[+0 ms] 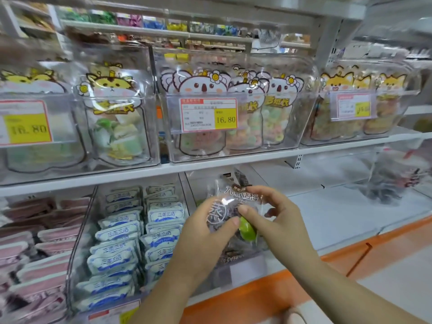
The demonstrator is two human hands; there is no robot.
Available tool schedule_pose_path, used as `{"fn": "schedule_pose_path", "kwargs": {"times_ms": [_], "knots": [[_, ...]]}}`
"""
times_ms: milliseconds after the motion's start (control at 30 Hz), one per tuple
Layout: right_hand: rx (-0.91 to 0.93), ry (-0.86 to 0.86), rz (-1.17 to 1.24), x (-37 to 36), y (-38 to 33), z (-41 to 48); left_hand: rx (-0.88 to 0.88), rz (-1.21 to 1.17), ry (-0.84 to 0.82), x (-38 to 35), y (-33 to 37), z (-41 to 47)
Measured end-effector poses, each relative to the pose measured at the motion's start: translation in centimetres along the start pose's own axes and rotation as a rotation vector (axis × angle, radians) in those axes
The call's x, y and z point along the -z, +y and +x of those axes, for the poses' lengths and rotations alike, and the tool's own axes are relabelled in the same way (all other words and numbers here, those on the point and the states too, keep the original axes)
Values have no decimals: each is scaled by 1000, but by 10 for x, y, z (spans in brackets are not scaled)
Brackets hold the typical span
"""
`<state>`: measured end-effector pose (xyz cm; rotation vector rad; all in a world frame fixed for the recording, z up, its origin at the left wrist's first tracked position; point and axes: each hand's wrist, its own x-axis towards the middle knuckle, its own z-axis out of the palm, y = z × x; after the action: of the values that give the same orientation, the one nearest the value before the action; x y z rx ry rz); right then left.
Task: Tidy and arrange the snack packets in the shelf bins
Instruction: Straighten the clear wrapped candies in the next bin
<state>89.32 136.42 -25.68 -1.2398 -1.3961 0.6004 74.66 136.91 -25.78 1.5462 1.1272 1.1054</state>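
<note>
My left hand (205,232) and my right hand (273,216) both grip one clear snack packet (228,202) with dark contents and brown lettering, held over a clear bin (236,272) on the lower shelf. A lime-green piece (246,228) shows between my two thumbs. More dark packets lie in that bin below the held one, partly hidden by my hands.
Left of it stand a bin of blue-and-white packets (121,237) and a bin of pink packets (35,249). The upper shelf carries clear bins of cartoon candy bags (203,90) with 16.80 price tags. An orange shelf edge (280,284) runs below; white shelf surface (339,213) lies right.
</note>
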Motion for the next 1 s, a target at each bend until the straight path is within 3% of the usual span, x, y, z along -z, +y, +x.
{"fn": "schedule_pose_path", "kwargs": {"times_ms": [133,200,367,467,633,833,1000], "knots": [[-40,-99,-46,-2,15,29,84,33,181,31,-10,16],[-76,-153,-183,-3,27,48,112,96,256,46,-14,22],[-38,-502,-711,-15,63,86,110,209,259,52,-17,22],[25,-645,-825,-28,75,97,85,220,250,53,-17,21],[164,-700,-959,-49,92,114,58,291,266,55,-18,22],[346,-719,-1283,-62,107,124,9,257,298,52,-23,23],[518,-558,-1294,-62,110,126,5,226,294,48,-29,24]]}}
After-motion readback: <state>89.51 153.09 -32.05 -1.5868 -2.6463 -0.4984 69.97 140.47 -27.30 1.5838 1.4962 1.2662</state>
